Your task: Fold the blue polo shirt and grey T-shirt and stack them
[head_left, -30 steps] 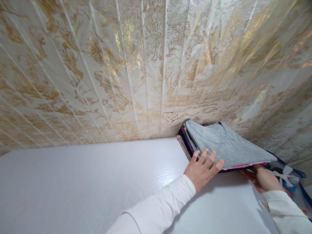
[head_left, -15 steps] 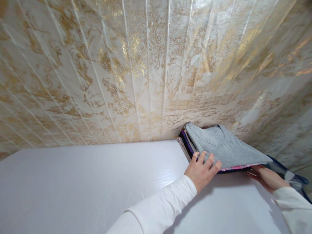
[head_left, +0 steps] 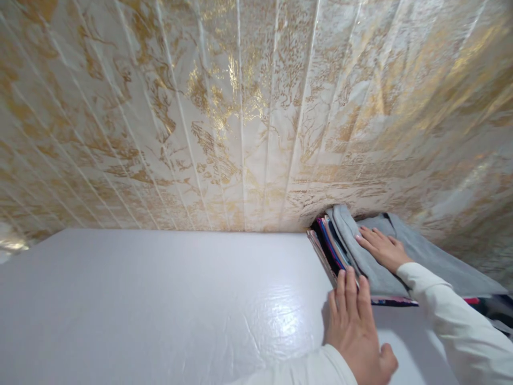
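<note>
Grey cotton tops the stack of folded clothes (head_left: 340,251), a grey T-shirt (head_left: 425,256) lying uppermost with its neckline toward the wall. The stack sits on the white table (head_left: 160,299), pushed right up against the gold-patterned wall covering (head_left: 240,117) at the far right corner. The right hand (head_left: 382,248) lies flat on the T-shirt, fingers stretched out and relaxed, gripping nothing. The left hand (head_left: 356,326) rests on the table just in front of the stack, fingers straight and together, their tips touching the near edge of the folded layers, where red, blue and dark fabrics show. Both arms wear white sleeves (head_left: 452,321).
</note>
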{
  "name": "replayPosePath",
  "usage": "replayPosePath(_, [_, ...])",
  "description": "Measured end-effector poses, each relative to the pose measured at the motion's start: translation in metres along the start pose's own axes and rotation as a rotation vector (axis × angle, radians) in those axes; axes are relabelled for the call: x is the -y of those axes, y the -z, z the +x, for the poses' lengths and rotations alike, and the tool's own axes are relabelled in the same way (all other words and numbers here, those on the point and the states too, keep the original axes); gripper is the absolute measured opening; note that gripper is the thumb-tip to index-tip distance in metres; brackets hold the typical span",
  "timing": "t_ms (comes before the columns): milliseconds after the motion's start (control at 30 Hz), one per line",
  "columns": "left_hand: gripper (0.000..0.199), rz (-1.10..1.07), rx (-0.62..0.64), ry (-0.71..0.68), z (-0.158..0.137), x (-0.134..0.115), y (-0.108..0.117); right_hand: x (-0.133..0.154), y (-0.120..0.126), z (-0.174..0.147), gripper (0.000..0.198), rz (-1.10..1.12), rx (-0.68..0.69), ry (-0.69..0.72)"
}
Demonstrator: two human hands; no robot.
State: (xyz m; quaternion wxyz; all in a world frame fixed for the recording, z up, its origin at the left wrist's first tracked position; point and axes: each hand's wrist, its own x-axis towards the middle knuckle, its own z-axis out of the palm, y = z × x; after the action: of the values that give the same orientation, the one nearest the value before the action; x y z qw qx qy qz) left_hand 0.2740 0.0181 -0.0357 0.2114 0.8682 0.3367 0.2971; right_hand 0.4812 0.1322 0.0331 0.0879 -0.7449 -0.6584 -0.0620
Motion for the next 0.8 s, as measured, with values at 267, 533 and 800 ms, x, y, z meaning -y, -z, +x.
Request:
replayPosePath(267, [0.098, -0.128, -0.032, 0.341, 0.029, 0.015, -0.014, -0.008, 0.010, -0.003, 0.063, -0.049, 0.132, -0.105])
replayPosePath(533, [0.055, -0.091, 0.029, 0.337, 0.047, 0.023, 0.009, -0.002, 0.006, -0.011, 0.072, -0.117, 0.210, -0.178])
replayPosePath(800, [0.035, -0.177, 0.050, 0.272, 0.011, 0.018, 0.022, -0.011, -0.008, -0.036, 0.067, -0.114, 0.156, -0.046])
